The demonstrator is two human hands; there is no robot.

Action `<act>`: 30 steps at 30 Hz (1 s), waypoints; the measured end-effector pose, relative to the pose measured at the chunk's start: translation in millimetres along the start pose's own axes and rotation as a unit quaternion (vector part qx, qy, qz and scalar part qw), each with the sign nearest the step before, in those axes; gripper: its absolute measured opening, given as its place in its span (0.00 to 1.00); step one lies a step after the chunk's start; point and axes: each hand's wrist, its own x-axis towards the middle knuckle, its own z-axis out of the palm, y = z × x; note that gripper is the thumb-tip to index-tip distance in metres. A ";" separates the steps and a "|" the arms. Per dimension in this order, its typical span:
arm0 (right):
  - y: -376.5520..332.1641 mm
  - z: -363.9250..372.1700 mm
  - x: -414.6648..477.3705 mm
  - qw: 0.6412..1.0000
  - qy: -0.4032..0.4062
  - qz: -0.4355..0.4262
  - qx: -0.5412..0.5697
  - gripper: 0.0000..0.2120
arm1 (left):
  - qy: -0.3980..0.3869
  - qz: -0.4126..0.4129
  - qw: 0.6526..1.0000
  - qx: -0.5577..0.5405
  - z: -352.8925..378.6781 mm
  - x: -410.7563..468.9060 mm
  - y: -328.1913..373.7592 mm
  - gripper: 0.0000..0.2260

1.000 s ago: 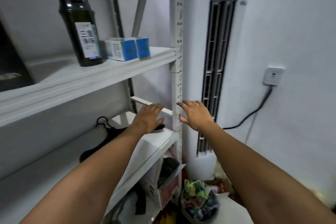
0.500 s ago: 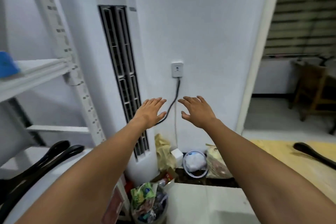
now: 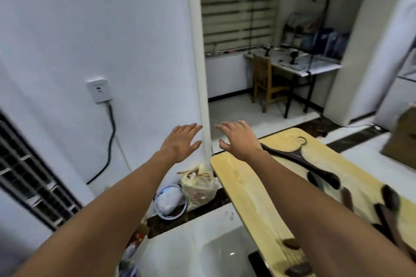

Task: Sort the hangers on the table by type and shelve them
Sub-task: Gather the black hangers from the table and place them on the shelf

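Both of my hands are stretched out in front of me, empty, fingers spread. My left hand point(image 3: 182, 141) hovers before the white wall. My right hand point(image 3: 238, 138) hangs over the far left corner of the light wooden table point(image 3: 245, 189). A dark wooden hanger point(image 3: 299, 161) with a metal hook lies on the table just right of my right wrist. Several more dark hangers point(image 3: 389, 207) lie farther right, partly hidden by my right forearm. The shelf is out of view.
A tall air conditioner grille point(image 3: 29, 177) stands at the left edge. A wall socket point(image 3: 99, 91) with a black cable is on the wall. Bags point(image 3: 198, 186) and a roll of tape point(image 3: 170, 202) sit on the floor between wall and table. A doorway shows a chair point(image 3: 267, 83) and a desk.
My view has swung right, away from the shelf with its black hangers and past the air conditioner, toward the table. Both hands stay open and empty.
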 end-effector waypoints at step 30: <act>255.1 80.6 -143.3 0.947 -0.103 0.303 -0.015 0.23 | -0.127 0.247 0.959 -0.052 176.9 216.2 243.8 0.24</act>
